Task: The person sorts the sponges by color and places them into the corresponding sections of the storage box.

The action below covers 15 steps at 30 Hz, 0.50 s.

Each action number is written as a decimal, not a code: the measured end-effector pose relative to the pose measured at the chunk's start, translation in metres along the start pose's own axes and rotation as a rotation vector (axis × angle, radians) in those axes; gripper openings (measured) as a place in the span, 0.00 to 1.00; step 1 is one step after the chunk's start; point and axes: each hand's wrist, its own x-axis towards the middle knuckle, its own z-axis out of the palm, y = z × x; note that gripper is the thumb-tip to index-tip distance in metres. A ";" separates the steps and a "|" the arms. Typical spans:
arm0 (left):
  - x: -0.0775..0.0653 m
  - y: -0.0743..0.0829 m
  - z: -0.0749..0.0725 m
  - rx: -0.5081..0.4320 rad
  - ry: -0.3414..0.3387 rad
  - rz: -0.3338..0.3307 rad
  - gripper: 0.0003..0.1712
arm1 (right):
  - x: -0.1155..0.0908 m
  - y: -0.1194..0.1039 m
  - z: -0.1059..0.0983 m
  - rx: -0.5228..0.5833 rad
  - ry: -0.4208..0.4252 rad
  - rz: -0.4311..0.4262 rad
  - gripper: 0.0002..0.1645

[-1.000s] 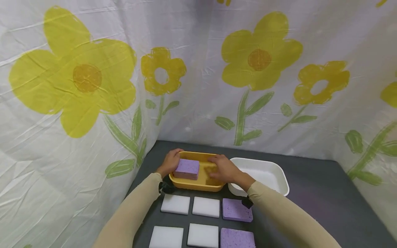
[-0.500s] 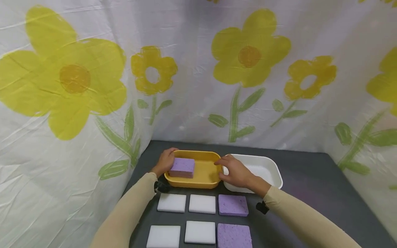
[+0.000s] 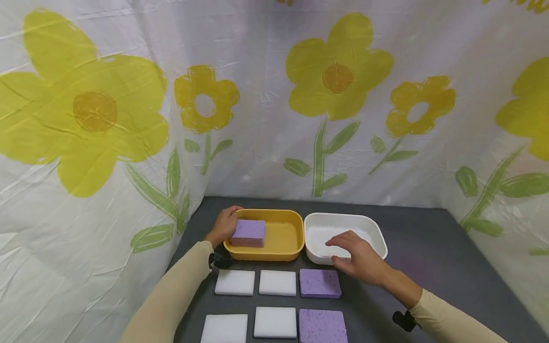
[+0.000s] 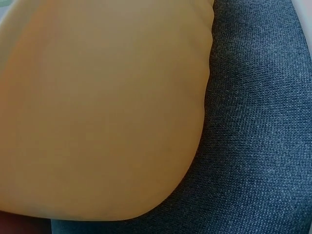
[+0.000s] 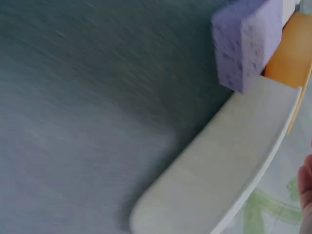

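Note:
At the left end of the yellow tray (image 3: 281, 233), my left hand (image 3: 223, 226) grips the rim. Beside its fingers, inside that tray, lies a thick purple sponge block (image 3: 249, 232). The left wrist view is mostly filled by the tray's outer wall (image 4: 107, 107). My right hand (image 3: 362, 257) holds nothing, fingers and thumb apart, and overlaps the front of the white tray (image 3: 317, 228) in the head view. Only a bit of that hand (image 5: 306, 187) shows at the right edge of the right wrist view, past the white tray's wall (image 5: 219, 156).
In front of the trays, two rows of flat pads lie on the dark tabletop (image 3: 411, 247): white pads (image 3: 235, 282) to the left and purple sponges (image 3: 320, 283) to the right. A flower-printed curtain (image 3: 257, 119) closes off the back and sides.
My right hand has come out of the yellow tray and moved right, passing over the white tray. My left hand stays at the yellow tray's rim. The head view has shifted slightly.

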 end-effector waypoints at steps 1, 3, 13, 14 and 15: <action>0.000 0.000 0.000 0.000 -0.001 0.000 0.28 | -0.008 -0.002 -0.001 0.007 0.018 -0.002 0.20; 0.000 -0.001 0.001 0.008 -0.001 0.002 0.28 | -0.023 -0.006 -0.003 0.020 0.046 -0.010 0.21; 0.001 -0.001 0.004 0.033 0.003 -0.011 0.28 | -0.091 -0.023 0.001 0.136 0.042 -0.035 0.27; 0.001 -0.001 0.003 0.035 0.006 -0.013 0.28 | -0.095 -0.026 0.001 0.157 0.017 -0.025 0.27; 0.001 -0.001 0.003 0.038 0.008 -0.016 0.28 | -0.101 -0.028 0.001 0.181 -0.016 -0.011 0.27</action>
